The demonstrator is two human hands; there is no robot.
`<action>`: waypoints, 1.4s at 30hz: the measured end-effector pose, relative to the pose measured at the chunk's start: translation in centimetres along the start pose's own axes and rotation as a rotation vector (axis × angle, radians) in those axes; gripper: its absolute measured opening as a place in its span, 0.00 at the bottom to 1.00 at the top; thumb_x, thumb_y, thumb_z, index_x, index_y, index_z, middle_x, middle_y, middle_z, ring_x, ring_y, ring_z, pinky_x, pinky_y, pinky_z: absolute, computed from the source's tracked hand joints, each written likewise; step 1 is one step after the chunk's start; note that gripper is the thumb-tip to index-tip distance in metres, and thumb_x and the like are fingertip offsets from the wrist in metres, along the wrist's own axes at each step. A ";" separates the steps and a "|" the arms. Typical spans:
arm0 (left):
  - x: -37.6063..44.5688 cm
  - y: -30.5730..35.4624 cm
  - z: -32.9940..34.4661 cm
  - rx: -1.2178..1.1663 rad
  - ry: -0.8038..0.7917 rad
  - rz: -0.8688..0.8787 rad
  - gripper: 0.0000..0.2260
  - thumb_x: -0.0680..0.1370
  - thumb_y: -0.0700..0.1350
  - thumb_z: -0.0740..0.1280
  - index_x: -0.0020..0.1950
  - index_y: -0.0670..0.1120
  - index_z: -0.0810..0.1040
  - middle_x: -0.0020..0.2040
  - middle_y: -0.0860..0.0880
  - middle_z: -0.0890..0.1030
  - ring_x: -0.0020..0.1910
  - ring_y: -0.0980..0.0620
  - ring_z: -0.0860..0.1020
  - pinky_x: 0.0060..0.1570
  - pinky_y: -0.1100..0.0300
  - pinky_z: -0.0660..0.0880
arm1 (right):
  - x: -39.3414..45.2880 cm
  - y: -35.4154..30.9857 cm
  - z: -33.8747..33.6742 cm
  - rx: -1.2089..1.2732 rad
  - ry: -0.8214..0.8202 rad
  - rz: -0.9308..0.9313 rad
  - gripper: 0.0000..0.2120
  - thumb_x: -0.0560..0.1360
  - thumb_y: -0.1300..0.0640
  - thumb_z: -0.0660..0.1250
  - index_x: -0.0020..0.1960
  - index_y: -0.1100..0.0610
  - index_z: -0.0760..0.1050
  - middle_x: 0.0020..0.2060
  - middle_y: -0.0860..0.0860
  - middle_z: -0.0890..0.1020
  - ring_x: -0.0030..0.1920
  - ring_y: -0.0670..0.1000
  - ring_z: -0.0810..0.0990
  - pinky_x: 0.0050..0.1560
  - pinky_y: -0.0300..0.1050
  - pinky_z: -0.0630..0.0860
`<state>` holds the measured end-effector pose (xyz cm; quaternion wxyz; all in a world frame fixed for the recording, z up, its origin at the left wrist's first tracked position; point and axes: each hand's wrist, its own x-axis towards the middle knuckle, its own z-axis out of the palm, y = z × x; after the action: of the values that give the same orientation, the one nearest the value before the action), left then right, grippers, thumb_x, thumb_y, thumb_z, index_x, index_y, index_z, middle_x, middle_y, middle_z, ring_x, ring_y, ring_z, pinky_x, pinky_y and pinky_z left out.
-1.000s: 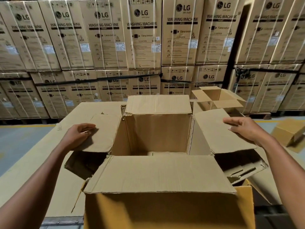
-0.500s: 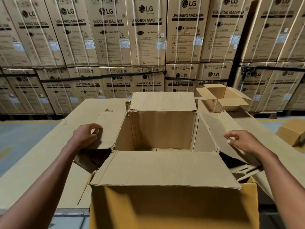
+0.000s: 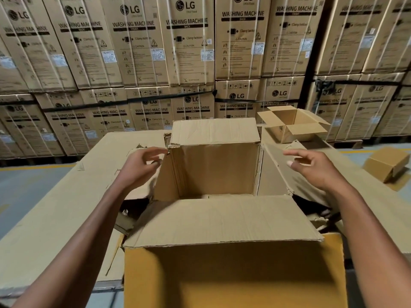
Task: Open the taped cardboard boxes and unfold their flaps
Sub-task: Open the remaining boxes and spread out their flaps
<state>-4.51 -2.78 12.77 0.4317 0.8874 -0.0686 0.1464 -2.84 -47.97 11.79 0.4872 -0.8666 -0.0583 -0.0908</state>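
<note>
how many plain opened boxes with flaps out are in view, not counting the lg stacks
2. The big box sits right in front, between the left hand and right hand. A smaller open box stands behind it to the right. More may be hidden.

Only one view is given, taken from the head and directed forward and down. The open box (image 3: 213, 174) is seen from close above, while the stacked cartons (image 3: 189, 52) are seen farther behind.

Dim, warm warehouse light, seemingly from overhead.
Motion blur on both hands (image 3: 142, 167) (image 3: 315, 167); deep shadow under the open box's (image 3: 213, 170) side flaps; wide-angle bowing of stacked cartons (image 3: 189, 47) toward the edges; soft print on far labels.
</note>
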 end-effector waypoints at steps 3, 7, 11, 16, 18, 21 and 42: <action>-0.1 3.3 1.0 -0.048 -0.113 0.109 0.19 0.78 0.33 0.67 0.60 0.56 0.82 0.62 0.55 0.83 0.66 0.58 0.77 0.67 0.55 0.72 | -2.3 -2.3 0.5 0.133 0.015 -0.031 0.18 0.78 0.58 0.70 0.64 0.40 0.79 0.63 0.45 0.80 0.62 0.45 0.78 0.59 0.44 0.70; -0.4 7.2 2.6 -0.085 -0.178 0.184 0.18 0.80 0.37 0.68 0.64 0.57 0.81 0.71 0.57 0.76 0.71 0.62 0.71 0.71 0.56 0.68 | -5.4 -2.7 0.6 0.232 0.069 -0.024 0.25 0.79 0.59 0.69 0.72 0.40 0.71 0.68 0.42 0.74 0.61 0.42 0.78 0.61 0.44 0.72; -1.8 11.5 4.4 -0.146 -0.211 0.224 0.20 0.81 0.35 0.65 0.65 0.56 0.80 0.71 0.59 0.75 0.70 0.62 0.72 0.71 0.55 0.70 | -8.1 -1.7 -0.5 0.294 0.180 -0.019 0.24 0.79 0.61 0.68 0.71 0.43 0.72 0.66 0.44 0.77 0.55 0.42 0.82 0.58 0.43 0.76; -4.3 17.2 8.9 -0.248 -0.327 0.244 0.29 0.79 0.27 0.58 0.65 0.58 0.79 0.69 0.63 0.76 0.71 0.63 0.71 0.68 0.59 0.68 | -11.3 0.4 -3.4 0.306 0.152 -0.027 0.23 0.79 0.62 0.68 0.71 0.47 0.73 0.65 0.44 0.79 0.56 0.40 0.82 0.50 0.35 0.78; -5.5 19.4 12.0 -0.297 -0.373 0.265 0.28 0.80 0.28 0.59 0.65 0.60 0.79 0.69 0.65 0.76 0.71 0.63 0.70 0.67 0.61 0.68 | -12.6 1.7 -5.1 0.296 0.169 -0.027 0.22 0.79 0.63 0.68 0.70 0.48 0.74 0.64 0.44 0.80 0.55 0.41 0.82 0.50 0.33 0.77; -7.1 22.7 17.2 -0.355 -0.434 0.306 0.26 0.80 0.30 0.61 0.65 0.59 0.79 0.68 0.65 0.76 0.70 0.64 0.71 0.67 0.59 0.69 | -14.7 4.2 -8.2 0.307 0.247 0.009 0.20 0.79 0.63 0.68 0.68 0.48 0.76 0.61 0.44 0.82 0.56 0.43 0.82 0.53 0.34 0.78; -18.6 34.0 60.7 -0.680 -0.590 -0.139 0.18 0.80 0.33 0.63 0.61 0.52 0.82 0.59 0.54 0.84 0.58 0.55 0.82 0.63 0.46 0.76 | -26.9 30.6 -29.1 0.259 0.408 0.475 0.16 0.79 0.63 0.68 0.62 0.48 0.80 0.58 0.44 0.83 0.54 0.39 0.82 0.50 0.32 0.76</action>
<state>-18.34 -71.60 -3.31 0.6693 0.7016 -0.1728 -0.1729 -26.27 -89.03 -4.72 0.6023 -0.7509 0.2329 -0.1382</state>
